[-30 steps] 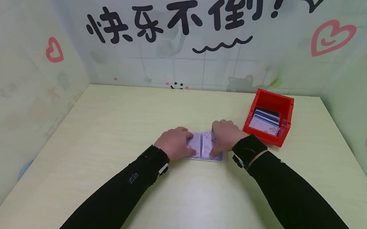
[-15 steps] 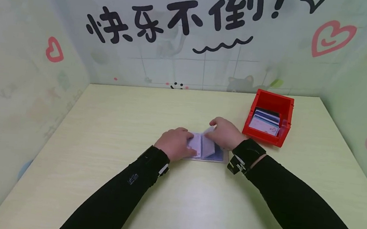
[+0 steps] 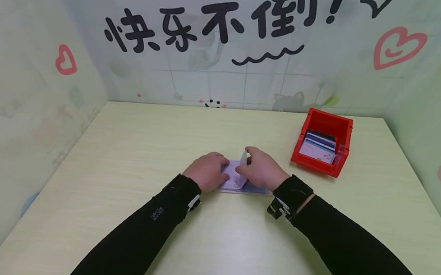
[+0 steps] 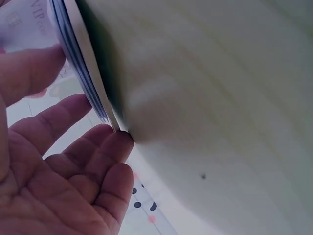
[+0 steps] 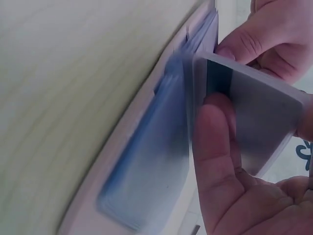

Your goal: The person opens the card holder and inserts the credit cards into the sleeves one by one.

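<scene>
A card holder booklet with clear sleeves (image 3: 256,189) lies opened out on the table. The left hand (image 3: 206,171) grips its left side; in the left wrist view the thumb of the left hand (image 4: 63,161) lies on a face marked VIP, with fingers at the edge of the layers. Over the middle, the right hand (image 3: 264,169) pinches a raised card (image 3: 244,159). The right wrist view shows this card (image 5: 264,110), with a dark stripe, between the fingers and thumb of the right hand (image 5: 254,196), beside the bluish sleeves (image 5: 151,161). Whether it sits in a sleeve, I cannot tell.
A red open box (image 3: 318,166) holding several upright cards (image 3: 317,151) stands on the table (image 3: 155,139) to the right, beyond the right hand. Printed cloth walls (image 3: 210,82) enclose the back and sides.
The right hand has moved left and lifted the card from lying flat to upright. The left hand has shifted slightly left, still holding the booklet.
</scene>
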The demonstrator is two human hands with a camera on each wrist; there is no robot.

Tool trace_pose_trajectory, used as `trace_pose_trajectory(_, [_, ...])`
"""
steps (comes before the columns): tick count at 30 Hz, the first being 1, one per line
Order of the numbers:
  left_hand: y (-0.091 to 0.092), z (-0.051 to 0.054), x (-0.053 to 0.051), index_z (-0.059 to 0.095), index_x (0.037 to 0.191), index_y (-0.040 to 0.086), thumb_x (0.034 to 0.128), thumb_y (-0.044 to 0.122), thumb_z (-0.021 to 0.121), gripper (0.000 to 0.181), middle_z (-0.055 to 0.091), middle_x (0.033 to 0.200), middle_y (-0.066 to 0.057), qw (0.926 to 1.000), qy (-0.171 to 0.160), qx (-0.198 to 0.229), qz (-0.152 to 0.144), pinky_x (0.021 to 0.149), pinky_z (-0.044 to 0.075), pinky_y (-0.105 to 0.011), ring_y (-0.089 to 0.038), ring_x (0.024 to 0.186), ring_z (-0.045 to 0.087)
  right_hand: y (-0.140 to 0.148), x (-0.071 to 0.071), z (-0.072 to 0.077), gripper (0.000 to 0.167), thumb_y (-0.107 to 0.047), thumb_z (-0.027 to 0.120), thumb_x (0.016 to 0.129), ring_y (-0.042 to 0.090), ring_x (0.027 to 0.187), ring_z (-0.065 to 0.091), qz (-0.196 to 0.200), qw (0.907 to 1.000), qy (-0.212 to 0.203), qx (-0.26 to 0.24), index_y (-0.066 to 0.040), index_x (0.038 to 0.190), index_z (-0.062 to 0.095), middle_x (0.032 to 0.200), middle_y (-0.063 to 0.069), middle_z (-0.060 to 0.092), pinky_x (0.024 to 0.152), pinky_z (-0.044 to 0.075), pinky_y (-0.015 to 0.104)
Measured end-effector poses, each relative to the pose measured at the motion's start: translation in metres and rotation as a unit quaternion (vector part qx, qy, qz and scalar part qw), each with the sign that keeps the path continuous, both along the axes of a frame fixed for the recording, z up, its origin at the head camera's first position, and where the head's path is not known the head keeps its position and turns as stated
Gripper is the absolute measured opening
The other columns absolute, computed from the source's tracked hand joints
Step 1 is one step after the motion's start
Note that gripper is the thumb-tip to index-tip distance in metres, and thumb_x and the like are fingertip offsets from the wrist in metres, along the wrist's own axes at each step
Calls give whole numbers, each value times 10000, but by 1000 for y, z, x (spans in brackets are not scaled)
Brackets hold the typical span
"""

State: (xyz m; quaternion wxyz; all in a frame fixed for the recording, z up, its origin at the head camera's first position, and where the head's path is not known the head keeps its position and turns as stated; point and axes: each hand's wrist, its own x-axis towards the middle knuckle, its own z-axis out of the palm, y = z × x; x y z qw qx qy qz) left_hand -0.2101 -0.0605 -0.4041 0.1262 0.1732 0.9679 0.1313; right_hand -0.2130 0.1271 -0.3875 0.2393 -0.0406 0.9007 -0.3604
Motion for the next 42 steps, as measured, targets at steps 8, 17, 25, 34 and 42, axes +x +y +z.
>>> trace_pose_trajectory(8, [-3, -2, -3, 635, 1452, 71, 1058, 246, 624, 431, 617, 1499, -120, 9999, 11, 126, -80, 1217, 421, -426, -276, 1442, 550, -4, 6, -6, 795, -415, 596, 1050, 333, 1519, 427, 472, 9976, 503, 113, -12, 1653, 273, 1682, 172, 387, 1266, 328, 529])
trace_pose_trajectory(17, [-5, -2, -2, 661, 1425, 76, 1081, 252, 572, 397, 643, 1465, -119, 9996, 40, 274, -58, 1196, 448, -432, -278, 1404, 586, -6, 12, -8, 850, -460, 650, 1016, 323, 1412, 482, 704, 9953, 645, -174, -28, 1654, 291, 1655, 161, 422, 1248, 364, 522])
trace_pose_trajectory(25, [-9, 0, -2, 596, 1475, 52, 1111, 210, 471, 416, 636, 1477, -124, 9976, -231, 584, 275, 1181, 459, -453, -276, 1366, 606, -7, 11, -16, 888, -478, 696, 984, 292, 1326, 507, 741, 9950, 622, -235, -48, 1655, 304, 1553, 129, 499, 1200, 429, 500])
trace_pose_trajectory(34, [-12, 0, -4, 429, 1593, 39, 1135, 216, 380, 493, 561, 1559, -166, 9957, -276, 797, 374, 1215, 422, -459, -317, 1450, 539, -9, 15, -14, 860, -428, 732, 977, 254, 1207, 549, 993, 9926, 659, -242, -25, 1632, 348, 1418, 108, 571, 1112, 501, 431])
trace_pose_trajectory(42, [-11, 0, -2, 469, 1570, 46, 1136, 202, 359, 473, 566, 1555, -160, 9963, -251, 761, 310, 1215, 423, -460, -312, 1455, 535, -12, 18, -17, 667, -437, 738, 967, 267, 1161, 601, 1331, 9854, 1024, 287, 5, 1443, 585, 1430, 176, 595, 1055, 525, 420])
